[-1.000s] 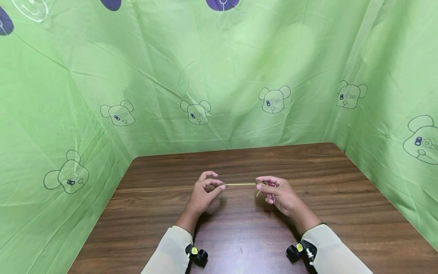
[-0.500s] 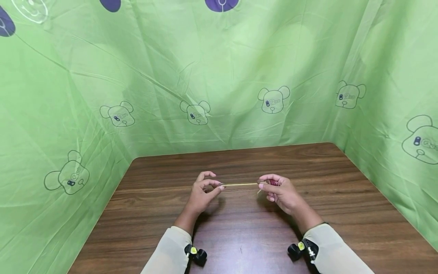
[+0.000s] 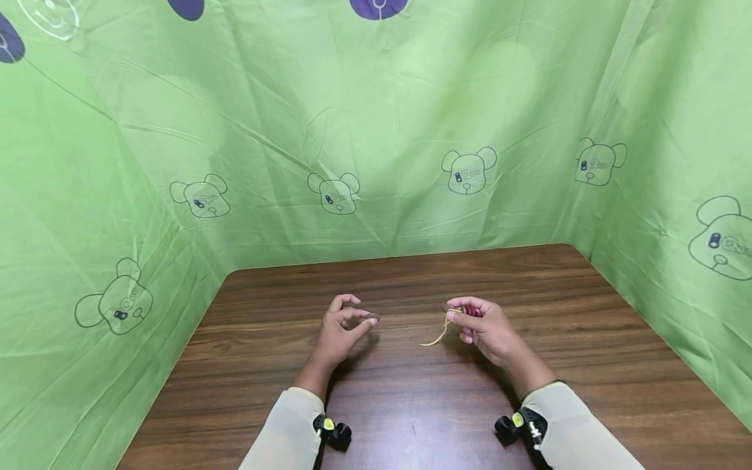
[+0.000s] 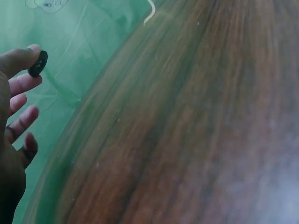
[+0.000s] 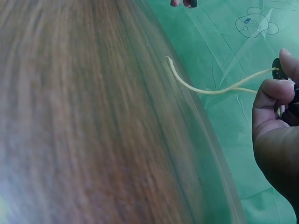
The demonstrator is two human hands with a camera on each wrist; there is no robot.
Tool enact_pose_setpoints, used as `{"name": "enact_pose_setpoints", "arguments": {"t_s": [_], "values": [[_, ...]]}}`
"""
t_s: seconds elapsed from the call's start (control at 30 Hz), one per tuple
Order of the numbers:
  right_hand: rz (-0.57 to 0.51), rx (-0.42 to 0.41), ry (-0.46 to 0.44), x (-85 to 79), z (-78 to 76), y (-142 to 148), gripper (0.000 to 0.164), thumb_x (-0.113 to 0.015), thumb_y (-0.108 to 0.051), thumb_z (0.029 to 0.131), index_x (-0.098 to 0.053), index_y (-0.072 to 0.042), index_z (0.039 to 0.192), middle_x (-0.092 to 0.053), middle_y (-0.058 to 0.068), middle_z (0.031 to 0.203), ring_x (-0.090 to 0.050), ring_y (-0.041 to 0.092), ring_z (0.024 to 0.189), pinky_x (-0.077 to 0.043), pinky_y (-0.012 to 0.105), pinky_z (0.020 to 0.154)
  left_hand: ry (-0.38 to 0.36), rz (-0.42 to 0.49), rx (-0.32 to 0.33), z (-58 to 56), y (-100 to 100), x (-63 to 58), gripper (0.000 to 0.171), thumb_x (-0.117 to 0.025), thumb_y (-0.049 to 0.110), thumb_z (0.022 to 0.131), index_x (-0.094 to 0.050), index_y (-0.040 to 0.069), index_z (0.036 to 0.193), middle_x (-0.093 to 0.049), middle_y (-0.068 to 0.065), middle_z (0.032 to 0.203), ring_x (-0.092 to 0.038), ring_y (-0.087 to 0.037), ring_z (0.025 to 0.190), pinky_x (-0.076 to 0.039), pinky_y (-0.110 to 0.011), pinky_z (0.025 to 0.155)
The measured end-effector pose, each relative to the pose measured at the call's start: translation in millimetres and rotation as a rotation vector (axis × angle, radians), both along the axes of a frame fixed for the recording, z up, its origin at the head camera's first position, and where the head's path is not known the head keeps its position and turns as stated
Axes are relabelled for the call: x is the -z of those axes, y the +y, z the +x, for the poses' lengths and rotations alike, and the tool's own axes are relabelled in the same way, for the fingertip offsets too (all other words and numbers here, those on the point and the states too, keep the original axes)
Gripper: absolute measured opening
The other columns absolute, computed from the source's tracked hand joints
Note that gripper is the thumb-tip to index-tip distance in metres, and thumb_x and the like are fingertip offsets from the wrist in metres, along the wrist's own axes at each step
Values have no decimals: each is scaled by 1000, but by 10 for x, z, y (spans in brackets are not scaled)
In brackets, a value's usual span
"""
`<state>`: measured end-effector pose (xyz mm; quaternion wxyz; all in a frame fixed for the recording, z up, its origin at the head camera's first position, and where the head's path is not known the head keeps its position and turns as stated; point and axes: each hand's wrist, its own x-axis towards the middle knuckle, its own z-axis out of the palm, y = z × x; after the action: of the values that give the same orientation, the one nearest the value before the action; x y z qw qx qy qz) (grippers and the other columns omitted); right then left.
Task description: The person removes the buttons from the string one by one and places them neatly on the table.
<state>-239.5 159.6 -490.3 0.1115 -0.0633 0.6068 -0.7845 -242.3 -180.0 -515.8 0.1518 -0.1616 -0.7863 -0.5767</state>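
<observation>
My left hand pinches a small dark button between thumb and index finger, the other fingers spread apart. Small holes show in the button's face in the left wrist view. Across a gap, my right hand holds a yellow cord with dark red, disc-like pieces partly hidden in the palm. The right wrist view shows the cord running through a dark button at the fingertips. Its free end curves loosely toward the left and touches neither the left hand nor its button.
Both hands are above a brown wood-grain table. Green cloth printed with bear heads hangs behind and at both sides. A small black camera is strapped at each wrist.
The cord was stretched straight between both hands; now its left end is free and hangs in a curve from my right hand. My left hand has drawn slightly left with the button.
</observation>
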Motion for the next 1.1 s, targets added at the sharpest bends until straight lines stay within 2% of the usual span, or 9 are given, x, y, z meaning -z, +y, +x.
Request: {"name": "enact_pose_setpoints", "arguments": {"t_s": [0.07,0.17,0.3,0.5,0.73,1.03,1.1], "values": [[4,-3,-2,0,0,-8,21,-77,0,99,-76,-5,119,-74,-6,93,-51,4,59,-47,19,55,3,-35,-9,-10,-14,18,12,-92,9,87,-87,6,98,-58,-31,135,-57,-47,127,-49,-31,102],[6,-6,-5,3,5,-15,20,-75,1,99,-76,-5,119,-73,-6,89,-50,4,58,-46,18,55,9,-150,-45,-25,-34,40,13,-94,17,87,-88,12,97,-60,-27,138,-55,-42,131,-42,-40,112],[4,-15,-3,5,12,-18,20,-75,2,99,-77,-6,117,-72,-7,88,-50,4,58,-46,19,55,12,-260,-84,-57,-63,57,14,-95,27,86,-89,19,95,-62,-17,141,-51,-34,134,-34,-55,112],[3,-12,0,8,7,-31,22,-75,1,99,-76,-1,121,-71,-7,88,-50,4,59,-46,18,55,-4,-293,-102,-156,-128,73,14,-95,27,86,-88,18,93,-60,-16,145,-43,-40,144,-24,-62,110],[10,-9,-22,24,-5,-49,18,-74,1,100,-79,-10,113,-73,-6,89,-50,4,59,-46,19,55,-108,-359,-125,-233,-192,97,14,-93,31,89,-87,20,94,-59,-10,149,-37,-38,151,-16,-64,115],[37,1,-25,15,-6,-42,20,-73,2,100,-76,-2,119,-76,-7,93,-49,6,61,-45,19,55,-160,-406,-171,-328,-198,133,14,-92,34,90,-86,22,93,-59,-5,148,-35,-37,151,-15,-64,117],[41,0,-26,20,-9,-45,19,-73,2,100,-76,-3,118,-76,-7,92,-49,6,61,-45,19,55,-165,-424,-178,-339,-202,145,15,-93,34,89,-86,21,93,-59,-4,147,-36,-36,150,-15,-64,116]]}}
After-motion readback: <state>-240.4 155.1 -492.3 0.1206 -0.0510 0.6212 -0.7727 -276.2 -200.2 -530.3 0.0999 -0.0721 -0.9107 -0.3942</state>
